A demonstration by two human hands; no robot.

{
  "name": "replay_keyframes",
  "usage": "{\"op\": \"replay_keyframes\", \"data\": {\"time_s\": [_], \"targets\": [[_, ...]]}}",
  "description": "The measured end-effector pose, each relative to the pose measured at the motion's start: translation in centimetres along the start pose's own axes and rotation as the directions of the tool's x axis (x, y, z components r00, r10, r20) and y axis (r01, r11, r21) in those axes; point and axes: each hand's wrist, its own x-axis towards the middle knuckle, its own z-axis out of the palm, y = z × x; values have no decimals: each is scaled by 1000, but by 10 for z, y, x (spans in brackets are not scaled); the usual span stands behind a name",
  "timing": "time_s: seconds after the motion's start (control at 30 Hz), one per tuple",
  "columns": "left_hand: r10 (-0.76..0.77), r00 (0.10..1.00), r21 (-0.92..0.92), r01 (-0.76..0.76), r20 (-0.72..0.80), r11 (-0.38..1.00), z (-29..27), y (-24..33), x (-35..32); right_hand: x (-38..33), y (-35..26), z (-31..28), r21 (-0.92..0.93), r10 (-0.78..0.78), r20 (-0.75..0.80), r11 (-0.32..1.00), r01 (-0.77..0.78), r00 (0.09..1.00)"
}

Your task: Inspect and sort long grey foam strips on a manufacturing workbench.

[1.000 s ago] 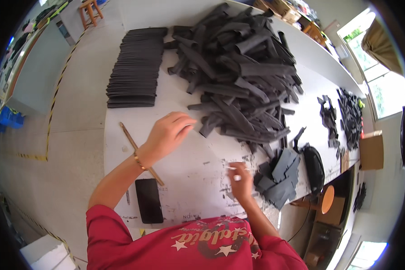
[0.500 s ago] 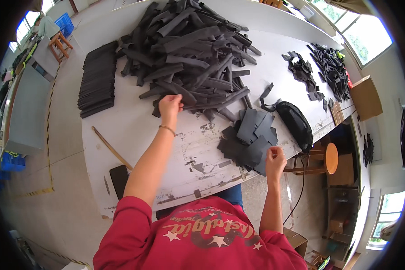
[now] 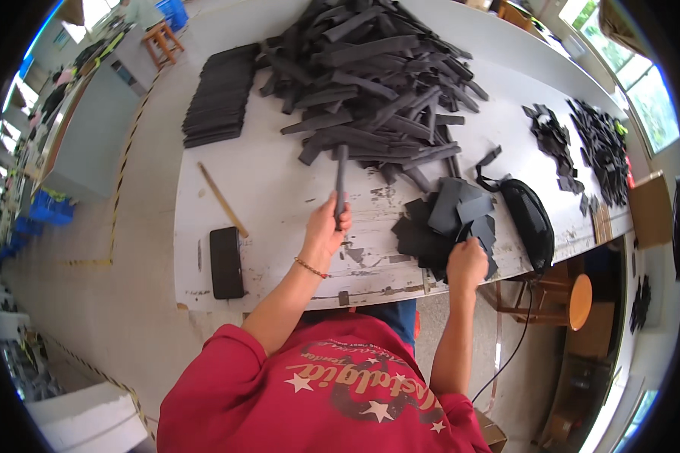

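My left hand (image 3: 329, 226) is closed around the lower end of a dark grey folded fabric strip (image 3: 341, 170), which points away from me. Just beyond it lies a large loose heap of similar strips (image 3: 385, 57). On the right, my right hand (image 3: 468, 263) is closed at the near edge of a scattered pile of black rectangular pieces (image 3: 423, 238). Its fingertips pinch what looks like one black piece (image 3: 465, 232), partly hidden by the hand. Both hands are over the front part of the white, worn table (image 3: 279, 219).
A neat stack of dark strips (image 3: 221, 98) lies at the far left. Nearer are a wooden stick (image 3: 223, 200) and a black phone-like slab (image 3: 226, 264). A black rounded case (image 3: 527, 223) sits right of the pieces. Black scraps (image 3: 601, 143) cover the far right; a wooden stool (image 3: 579, 302) stands below.
My left hand has drawn back from the heap toward me, bringing a strip with it. My right hand has come onto the black pieces. The whole view has shifted.
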Motion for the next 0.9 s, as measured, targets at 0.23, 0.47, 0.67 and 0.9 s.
{"op": "replay_keyframes", "data": {"time_s": [0.23,0.47,0.67,0.9], "targets": [[-67,996,-47,70,55,996,9,1,-36,-21,9,-34,681,-3,-220,716,156,975],[-93,990,7,92,107,996,20,11,-55,-71,-20,-26,811,-409,111,564,156,906],[-47,993,41,43,108,998,11,4,-59,-84,-33,-24,725,-605,-65,518,454,794],[-44,995,136,31,91,990,17,-3,-59,-84,-32,-28,792,-651,76,500,350,756]]}}
